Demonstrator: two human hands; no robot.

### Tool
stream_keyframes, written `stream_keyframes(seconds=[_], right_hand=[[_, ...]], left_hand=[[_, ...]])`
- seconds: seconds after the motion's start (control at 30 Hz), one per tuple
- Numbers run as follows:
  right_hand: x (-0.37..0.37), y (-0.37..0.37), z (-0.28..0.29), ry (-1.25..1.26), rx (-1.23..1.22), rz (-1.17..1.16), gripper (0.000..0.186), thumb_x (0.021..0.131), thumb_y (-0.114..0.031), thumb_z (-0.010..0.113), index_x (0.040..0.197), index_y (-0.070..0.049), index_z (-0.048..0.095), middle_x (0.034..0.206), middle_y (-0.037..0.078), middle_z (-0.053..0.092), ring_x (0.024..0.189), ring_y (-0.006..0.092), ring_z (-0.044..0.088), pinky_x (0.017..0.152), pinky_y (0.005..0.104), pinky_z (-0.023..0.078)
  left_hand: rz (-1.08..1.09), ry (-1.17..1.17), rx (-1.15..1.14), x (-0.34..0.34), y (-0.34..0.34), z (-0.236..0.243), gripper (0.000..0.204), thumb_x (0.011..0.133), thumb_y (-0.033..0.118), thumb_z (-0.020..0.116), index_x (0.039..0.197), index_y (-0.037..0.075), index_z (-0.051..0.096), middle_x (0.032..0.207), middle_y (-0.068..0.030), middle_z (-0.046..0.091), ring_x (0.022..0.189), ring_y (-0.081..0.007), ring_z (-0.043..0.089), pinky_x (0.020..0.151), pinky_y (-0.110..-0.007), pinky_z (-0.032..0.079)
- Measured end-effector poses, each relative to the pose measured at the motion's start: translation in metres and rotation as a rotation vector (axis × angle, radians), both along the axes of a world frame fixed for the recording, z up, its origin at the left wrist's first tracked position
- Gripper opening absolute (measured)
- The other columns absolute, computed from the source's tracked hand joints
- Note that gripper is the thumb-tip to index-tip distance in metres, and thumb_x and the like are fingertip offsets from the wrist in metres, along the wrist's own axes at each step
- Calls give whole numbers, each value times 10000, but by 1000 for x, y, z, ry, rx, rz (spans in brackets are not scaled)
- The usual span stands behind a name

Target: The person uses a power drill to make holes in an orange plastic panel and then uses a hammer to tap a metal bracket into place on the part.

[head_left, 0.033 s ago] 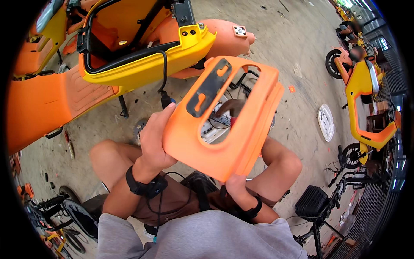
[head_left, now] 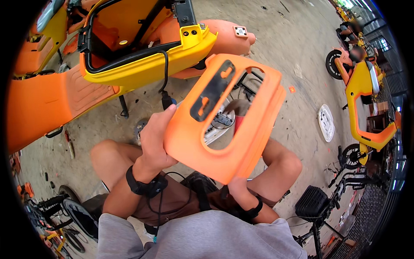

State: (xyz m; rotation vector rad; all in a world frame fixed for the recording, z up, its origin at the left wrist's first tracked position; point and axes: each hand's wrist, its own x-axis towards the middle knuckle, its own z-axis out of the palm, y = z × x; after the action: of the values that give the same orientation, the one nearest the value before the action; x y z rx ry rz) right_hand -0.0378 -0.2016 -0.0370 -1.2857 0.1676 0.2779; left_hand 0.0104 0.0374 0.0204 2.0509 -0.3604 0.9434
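Note:
My left hand [head_left: 153,140] grips the left edge of an orange plastic panel [head_left: 185,153], thumb on its face. My right hand [head_left: 238,187] holds the panel's lower right edge, fingers largely hidden; a small dark item beside them is too unclear to name. The panel has a long oval opening and a black inset plate [head_left: 205,99] with keyhole-shaped cutouts. Through the opening and below it shows a white part with metal mechanisms [head_left: 221,121]. A black cable [head_left: 165,71] with a plug hangs from the yellow scooter body just above my left hand.
An orange-yellow scooter [head_left: 51,108] stands close at left and above. A white oval part [head_left: 325,123] lies on the floor at right, near another yellow scooter [head_left: 358,125] and dark bike frames [head_left: 312,207]. Blurred people [head_left: 348,32] are at the far upper right. My bare knees flank the panel.
The orange panel has shifted and tilted slightly in my hands, its top right edge a little to the right and its lower edge a little lower.

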Motion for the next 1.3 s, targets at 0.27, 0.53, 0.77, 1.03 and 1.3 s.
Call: stream_keyframes(seconds=[0.27,0.53,0.77,1.03,1.3], right_hand=[[45,-31,23,401,664,-103,472,1014,-457,431,1186,-37,560,810,-2,628,374,22,382,341,157,322],[43,-37,22,477,864,-122,357,1024,-350,481,1177,-40,571,965,17,668,378,16,379,335,152,323],[41,-41,21,444,809,-161,181,1001,-201,555,1107,-56,573,810,-17,616,392,-4,394,339,155,342],[46,-43,28,436,782,-197,147,1003,-150,539,1119,-61,549,757,-26,582,386,2,387,332,159,337],[45,-46,27,296,640,-145,154,988,-131,560,1089,-15,550,708,-14,558,392,9,397,338,174,349]], left_hand=[[-86,-50,119,1,2,-18,566,729,161,784,1194,-70,561,817,-157,616,668,-312,601,588,-382,481],[-71,144,149,0,0,-29,563,653,55,749,1182,-43,580,808,-160,616,663,-318,593,592,-378,478],[-98,126,184,2,-4,-25,486,643,37,745,1107,-34,616,843,-162,649,697,-325,620,617,-375,500],[-144,344,94,5,-4,-22,553,639,11,746,1166,-24,581,1053,-199,625,947,-358,611,807,-386,503],[-555,1015,-137,-2,34,11,898,727,270,823,1463,23,371,1313,-136,570,1137,-250,565,961,-343,457]])
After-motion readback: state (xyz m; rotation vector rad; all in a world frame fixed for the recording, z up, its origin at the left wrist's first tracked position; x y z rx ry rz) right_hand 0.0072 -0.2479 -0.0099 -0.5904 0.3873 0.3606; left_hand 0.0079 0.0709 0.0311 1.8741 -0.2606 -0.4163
